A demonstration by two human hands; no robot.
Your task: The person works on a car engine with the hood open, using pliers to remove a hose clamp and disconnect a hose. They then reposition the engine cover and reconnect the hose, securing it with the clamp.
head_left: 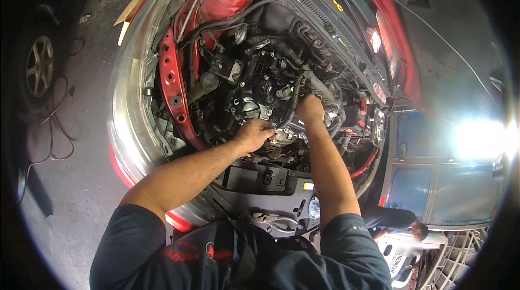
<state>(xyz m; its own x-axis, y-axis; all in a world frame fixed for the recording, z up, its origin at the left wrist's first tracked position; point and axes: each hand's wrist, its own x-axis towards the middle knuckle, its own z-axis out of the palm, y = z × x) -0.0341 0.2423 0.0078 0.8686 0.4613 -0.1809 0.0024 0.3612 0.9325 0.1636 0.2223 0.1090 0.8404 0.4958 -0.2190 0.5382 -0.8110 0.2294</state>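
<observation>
A: Grips?
B: Left hand (253,134) curled narrow, fingers pinching a small part by the corrugated hose (293,107), mid engine bay (260,78). Right hand (310,108) buried deeper behind the hose; can't tell its grip.
A: Progress?
B: Looks midway. Bay is stripped open, wiring and fittings exposed, nothing refitted that I can see.
A: Surroundings?
B: Red car, hood (449,46) up, headlight (135,62) left, wheel (39,66) far left.

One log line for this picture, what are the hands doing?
left hand: on engine part | right hand: by black hose | grips: unclear
</observation>
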